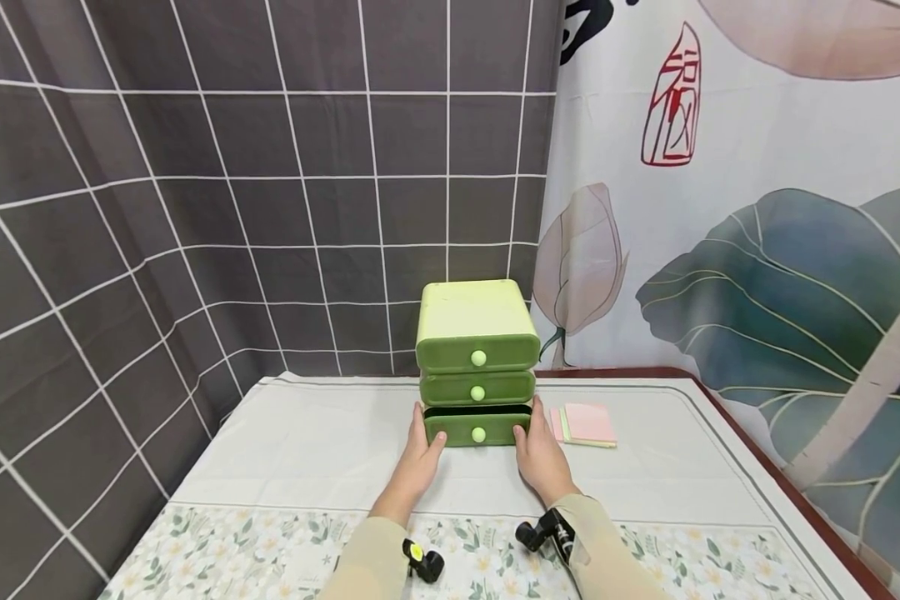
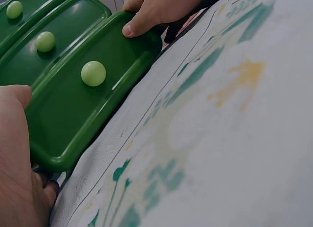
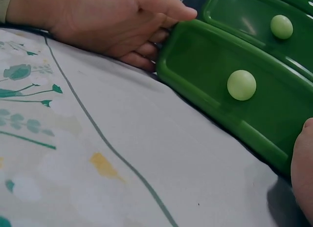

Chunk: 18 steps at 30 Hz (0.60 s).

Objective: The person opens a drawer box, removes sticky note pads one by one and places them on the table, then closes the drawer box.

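Note:
A small green chest of drawers (image 1: pixel 474 308) with a pale yellow-green top stands on the table, three drawers high. Its bottom drawer (image 1: pixel 457 429) is pulled out slightly, a dark gap showing above its front. My left hand (image 1: pixel 417 458) holds the drawer's left side, thumb at the front edge and fingers along the side. On the opposite side my right hand (image 1: pixel 543 458) grips the drawer; its thumb lies on the front face in the left wrist view. A round pale knob (image 2: pixel 93 73) sits mid-front, untouched. The middle drawer (image 3: pixel 244 26) and top drawer (image 1: pixel 442 354) look closed.
Right of the chest lies a stack of pink and yellowish paper pads (image 1: pixel 588 423). The table (image 1: pixel 307 450) wears a white cloth with a floral front band. A dark grid curtain (image 1: pixel 330 208) and a painted lotus curtain (image 1: pixel 757 292) hang behind.

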Each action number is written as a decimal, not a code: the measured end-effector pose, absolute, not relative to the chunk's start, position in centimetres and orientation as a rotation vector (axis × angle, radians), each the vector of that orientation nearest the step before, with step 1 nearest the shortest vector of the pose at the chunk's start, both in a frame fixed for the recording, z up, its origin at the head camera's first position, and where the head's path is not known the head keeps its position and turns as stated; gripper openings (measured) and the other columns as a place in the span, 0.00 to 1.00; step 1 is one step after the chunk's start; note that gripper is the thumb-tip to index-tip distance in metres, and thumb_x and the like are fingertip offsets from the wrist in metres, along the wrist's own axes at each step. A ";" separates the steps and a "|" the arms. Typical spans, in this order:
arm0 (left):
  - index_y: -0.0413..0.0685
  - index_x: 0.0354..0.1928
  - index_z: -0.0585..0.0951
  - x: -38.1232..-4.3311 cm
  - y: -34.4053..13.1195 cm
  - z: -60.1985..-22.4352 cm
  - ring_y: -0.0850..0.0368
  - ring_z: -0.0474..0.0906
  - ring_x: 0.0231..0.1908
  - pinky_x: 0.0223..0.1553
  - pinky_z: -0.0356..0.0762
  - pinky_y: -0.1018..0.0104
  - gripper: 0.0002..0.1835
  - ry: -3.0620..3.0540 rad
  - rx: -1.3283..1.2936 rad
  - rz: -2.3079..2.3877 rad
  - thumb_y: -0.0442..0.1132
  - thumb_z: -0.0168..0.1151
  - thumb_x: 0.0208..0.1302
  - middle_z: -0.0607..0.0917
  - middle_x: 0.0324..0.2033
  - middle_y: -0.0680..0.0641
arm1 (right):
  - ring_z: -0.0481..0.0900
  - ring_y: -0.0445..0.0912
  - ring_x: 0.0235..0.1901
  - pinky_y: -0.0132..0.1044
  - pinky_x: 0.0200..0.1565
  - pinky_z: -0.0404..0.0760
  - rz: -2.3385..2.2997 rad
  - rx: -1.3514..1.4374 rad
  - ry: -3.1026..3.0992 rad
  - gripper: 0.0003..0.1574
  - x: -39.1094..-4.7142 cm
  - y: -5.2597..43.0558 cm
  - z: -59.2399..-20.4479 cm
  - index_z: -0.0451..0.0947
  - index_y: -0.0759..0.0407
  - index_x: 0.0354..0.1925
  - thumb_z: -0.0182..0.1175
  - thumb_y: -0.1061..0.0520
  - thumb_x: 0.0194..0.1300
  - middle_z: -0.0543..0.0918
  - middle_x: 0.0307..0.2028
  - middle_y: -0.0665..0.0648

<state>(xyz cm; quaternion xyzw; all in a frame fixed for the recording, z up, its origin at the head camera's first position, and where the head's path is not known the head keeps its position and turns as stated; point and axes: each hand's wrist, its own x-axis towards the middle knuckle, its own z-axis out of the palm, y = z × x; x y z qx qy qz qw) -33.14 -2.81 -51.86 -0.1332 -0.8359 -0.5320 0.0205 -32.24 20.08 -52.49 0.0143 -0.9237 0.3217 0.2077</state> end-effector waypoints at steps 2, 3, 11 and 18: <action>0.53 0.71 0.30 -33.0 -2.8 -51.8 0.53 0.32 0.68 0.66 0.36 0.50 0.39 -2.591 -0.418 -1.660 0.50 0.41 0.71 0.34 0.70 0.49 | 0.61 0.60 0.61 0.53 0.58 0.63 0.894 0.017 -2.577 0.40 -32.4 20.1 -52.5 0.38 0.66 0.70 0.44 0.52 0.70 0.56 0.65 0.70; 0.53 0.71 0.30 -33.0 -2.8 -51.8 0.53 0.32 0.68 0.66 0.36 0.50 0.39 -2.591 -0.419 -1.656 0.50 0.41 0.71 0.34 0.70 0.49 | 0.62 0.60 0.60 0.54 0.57 0.64 0.893 0.007 -2.579 0.40 -32.4 20.0 -52.5 0.39 0.66 0.70 0.44 0.52 0.70 0.57 0.65 0.70; 0.53 0.70 0.28 -32.9 -2.7 -51.6 0.51 0.33 0.68 0.66 0.36 0.49 0.40 -2.590 -0.444 -1.624 0.49 0.42 0.71 0.34 0.70 0.47 | 0.65 0.60 0.58 0.54 0.55 0.66 0.881 -0.037 -2.557 0.39 -32.9 20.0 -52.5 0.43 0.67 0.69 0.45 0.51 0.70 0.61 0.63 0.70; 0.56 0.70 0.27 -32.8 -2.8 -51.7 0.53 0.31 0.68 0.65 0.35 0.49 0.41 -2.622 -0.445 -1.620 0.52 0.43 0.70 0.32 0.70 0.50 | 0.68 0.60 0.56 0.54 0.54 0.68 0.862 -0.046 -2.533 0.37 -33.1 19.9 -52.6 0.49 0.68 0.68 0.46 0.51 0.69 0.66 0.60 0.70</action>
